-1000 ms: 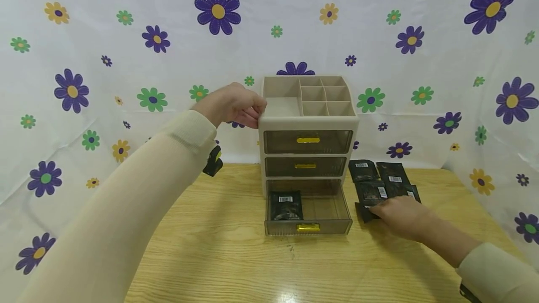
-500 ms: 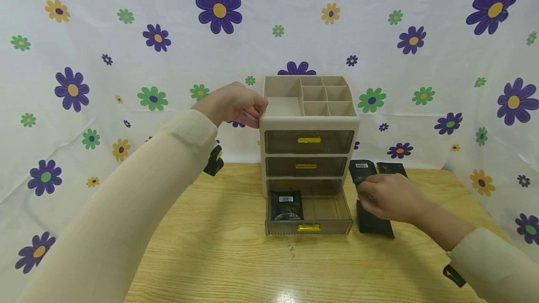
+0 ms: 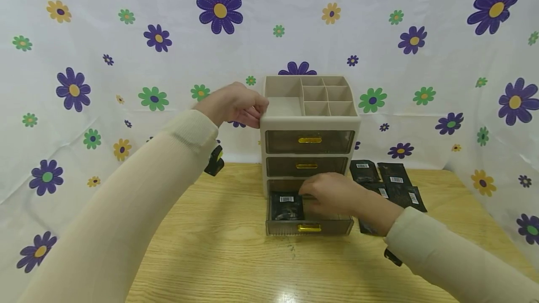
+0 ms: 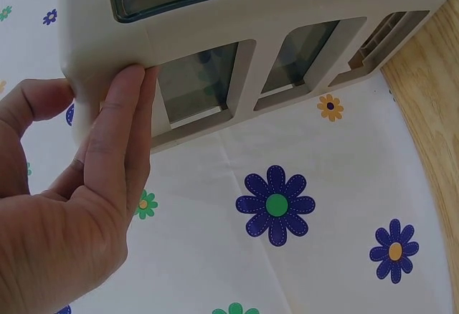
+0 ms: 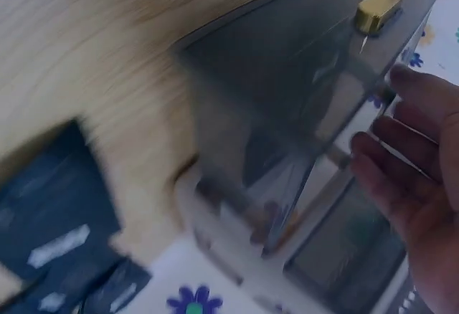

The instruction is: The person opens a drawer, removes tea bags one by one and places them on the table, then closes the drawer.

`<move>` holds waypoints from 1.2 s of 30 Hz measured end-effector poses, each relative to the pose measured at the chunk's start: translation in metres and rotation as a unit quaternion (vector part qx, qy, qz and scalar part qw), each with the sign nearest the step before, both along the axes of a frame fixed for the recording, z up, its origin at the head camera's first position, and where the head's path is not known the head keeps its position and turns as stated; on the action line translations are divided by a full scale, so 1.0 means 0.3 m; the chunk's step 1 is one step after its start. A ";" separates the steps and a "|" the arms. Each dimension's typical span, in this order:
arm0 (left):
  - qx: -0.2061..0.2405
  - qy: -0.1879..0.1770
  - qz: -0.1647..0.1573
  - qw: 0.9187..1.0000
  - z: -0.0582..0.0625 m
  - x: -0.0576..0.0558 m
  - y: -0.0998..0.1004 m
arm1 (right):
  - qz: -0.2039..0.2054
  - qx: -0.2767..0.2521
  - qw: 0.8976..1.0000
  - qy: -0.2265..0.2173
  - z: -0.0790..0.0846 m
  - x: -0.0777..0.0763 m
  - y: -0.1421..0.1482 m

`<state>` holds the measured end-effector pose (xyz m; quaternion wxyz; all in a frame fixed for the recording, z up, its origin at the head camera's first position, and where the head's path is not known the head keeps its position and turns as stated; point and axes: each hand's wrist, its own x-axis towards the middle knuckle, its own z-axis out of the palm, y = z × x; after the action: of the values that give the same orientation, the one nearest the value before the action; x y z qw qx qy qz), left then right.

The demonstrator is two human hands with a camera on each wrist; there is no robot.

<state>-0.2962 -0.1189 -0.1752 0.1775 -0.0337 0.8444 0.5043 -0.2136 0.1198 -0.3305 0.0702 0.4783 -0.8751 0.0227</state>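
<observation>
At the top left corner of a beige desktop drawer organizer [image 3: 309, 119] is my left hand [image 3: 241, 104]. In the left wrist view, thumb and fingers grip either side of that corner. The bottom drawer [image 3: 282, 228] is pulled out, and a black sachet [image 3: 287, 208] with a white barcode label lies in its left part. My right hand [image 3: 332, 194] reaches over the drawer's right part, fingertips near the sachet's right edge. Nothing shows between its loosely bent fingers [image 5: 376, 185] in the right wrist view, which is blurred.
Several more black sachets [image 3: 394, 174] lie on the wooden table [image 3: 210, 247] right of the organizer; my right forearm partly covers some. The upper two drawers [image 3: 309, 142] are closed. A flowered white cloth [image 3: 177, 22] hangs behind.
My right hand has moved from the sachets on the table, first up a little, then left over the drawer. The front sachet there is now uncovered further. My left hand has stayed in place.
</observation>
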 end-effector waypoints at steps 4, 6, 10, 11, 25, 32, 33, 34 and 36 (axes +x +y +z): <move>-0.001 -0.002 -0.004 1.000 0.003 0.003 -0.002 | -0.024 0.036 0.997 -0.071 -0.034 -0.036 -0.076; -0.001 -0.002 -0.004 1.000 0.004 0.003 -0.002 | -0.038 0.052 0.993 -0.099 -0.050 -0.051 -0.102; -0.002 -0.002 -0.007 1.000 0.000 -0.003 0.008 | -0.049 0.076 0.989 -0.120 -0.087 -0.073 -0.121; -0.002 -0.003 -0.007 1.000 -0.001 -0.005 0.010 | -0.048 0.079 0.988 -0.120 -0.095 -0.076 -0.122; 0.000 -0.005 -0.002 1.000 0.002 0.002 0.001 | -0.009 0.071 0.994 -0.085 -0.116 -0.077 -0.110; 0.003 -0.006 -0.001 1.000 0.001 0.002 0.001 | -0.006 0.032 0.998 -0.048 -0.082 -0.064 -0.068; 0.003 -0.005 -0.001 1.000 0.001 0.002 0.001 | -0.005 0.025 0.999 -0.043 -0.074 -0.060 -0.057; 0.003 -0.005 -0.001 1.000 0.002 0.001 0.001 | -0.003 0.017 0.999 -0.036 -0.065 -0.056 -0.045; 0.003 -0.005 -0.001 1.000 0.002 0.001 0.001 | 0.004 0.000 1.000 -0.015 -0.049 -0.048 -0.019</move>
<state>-0.2959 -0.1186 -0.1745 0.1823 -0.0348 0.8419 0.5068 -0.2281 0.1139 -0.3451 0.0565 0.4810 -0.8744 0.0302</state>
